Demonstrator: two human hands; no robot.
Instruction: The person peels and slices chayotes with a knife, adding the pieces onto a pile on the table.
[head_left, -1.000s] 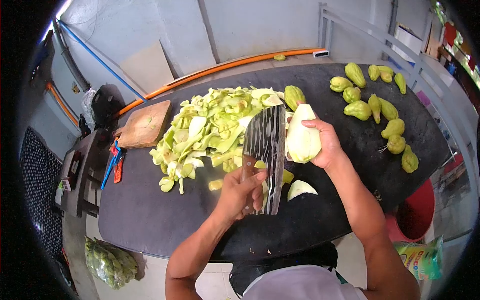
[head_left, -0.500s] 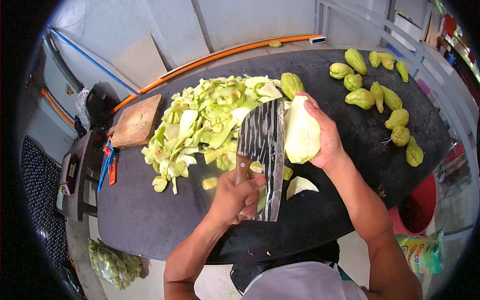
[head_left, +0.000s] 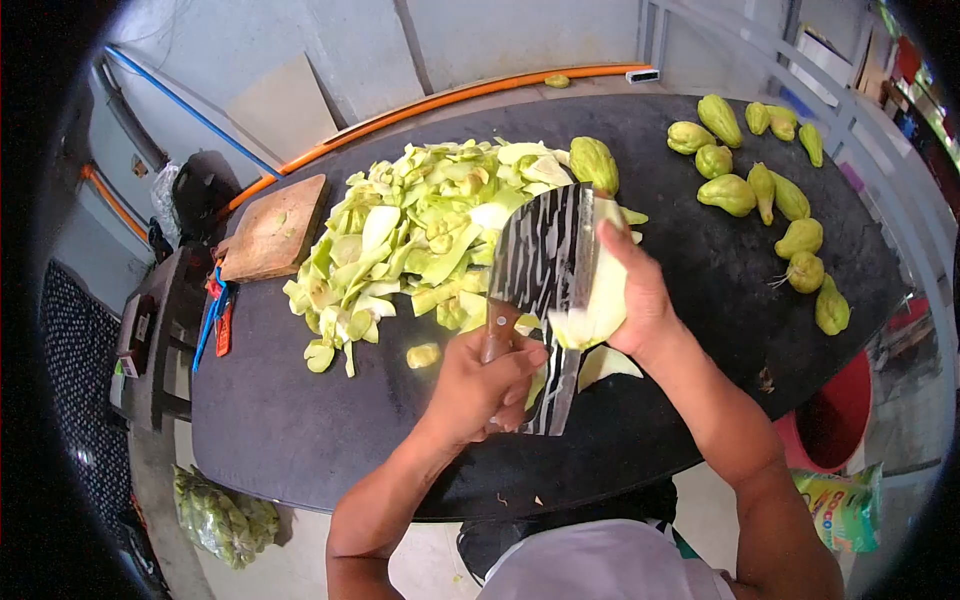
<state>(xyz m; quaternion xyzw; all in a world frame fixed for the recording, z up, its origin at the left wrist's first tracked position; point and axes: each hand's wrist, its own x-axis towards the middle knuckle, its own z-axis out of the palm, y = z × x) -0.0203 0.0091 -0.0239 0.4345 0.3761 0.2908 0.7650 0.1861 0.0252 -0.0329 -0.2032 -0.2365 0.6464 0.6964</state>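
Note:
My left hand (head_left: pixel 487 388) is closed round the wooden handle of a wide cleaver (head_left: pixel 545 260), whose blade has dark and light streaks. The blade stands against the left side of a peeled pale green chayote (head_left: pixel 606 290), partly hidden behind it. My right hand (head_left: pixel 645 295) grips this chayote from the right. A heap of green peels and slices (head_left: pixel 430 225) lies behind and left of the cleaver. Below the held chayote, a pale cut slice (head_left: pixel 607 366) rests on the dark table (head_left: pixel 300 420). An unpeeled chayote (head_left: pixel 594 165) sits just beyond the blade.
Several whole chayotes (head_left: pixel 727 195) lie at the table's right. At the left are a wooden cutting board (head_left: pixel 274 228) and an orange-handled tool (head_left: pixel 224 330). On the floor stand a red bin (head_left: pixel 830 415) and a plastic bag of greens (head_left: pixel 225 515).
The peeled chayote has turned and tilted in my right hand and now sits partly behind the blade. The cleaver has shifted slightly right with my left hand.

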